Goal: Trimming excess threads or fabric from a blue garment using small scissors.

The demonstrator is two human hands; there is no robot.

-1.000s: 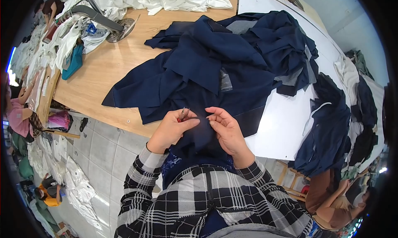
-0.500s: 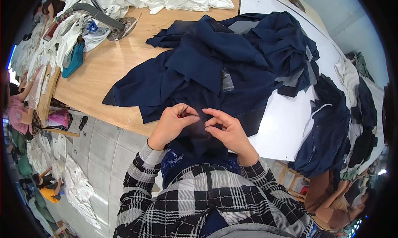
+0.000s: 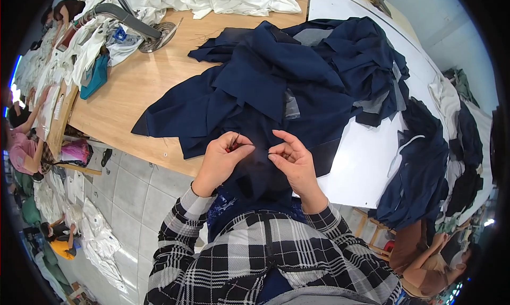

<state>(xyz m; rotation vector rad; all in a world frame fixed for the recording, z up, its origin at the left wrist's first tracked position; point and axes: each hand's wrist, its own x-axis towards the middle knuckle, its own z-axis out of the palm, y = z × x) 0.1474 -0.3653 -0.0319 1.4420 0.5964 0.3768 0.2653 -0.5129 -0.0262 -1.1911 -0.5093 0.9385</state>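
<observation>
Over the navy-blue cloth, my left hand (image 3: pixel 220 159) is closed around what looks like small red-handled thread snips (image 3: pixel 230 147), mostly hidden by the fingers, with a dark tip poking up. Thumb and index finger of that hand meet in a pinch. My right hand (image 3: pixel 294 161), a short gap to the right, pinches thumb against fingertips; anything between them is too fine to make out. Beneath and beyond both hands lies a heap of navy garment pieces (image 3: pixel 249 87) with grey patches, its near end hanging over the table edge toward my lap.
The wooden table (image 3: pixel 122 114) joins a white board (image 3: pixel 356 167) on the right. White fabric (image 3: pixel 239 0) is piled at the back, near a lamp-like metal stand (image 3: pixel 156 37). More navy garments (image 3: pixel 419 167) hang at right. Other people work at left and lower right.
My right hand has shifted slightly right, widening the gap between the hands, and its fingers have curled closer to the thumb. The left hand stays almost in place.
</observation>
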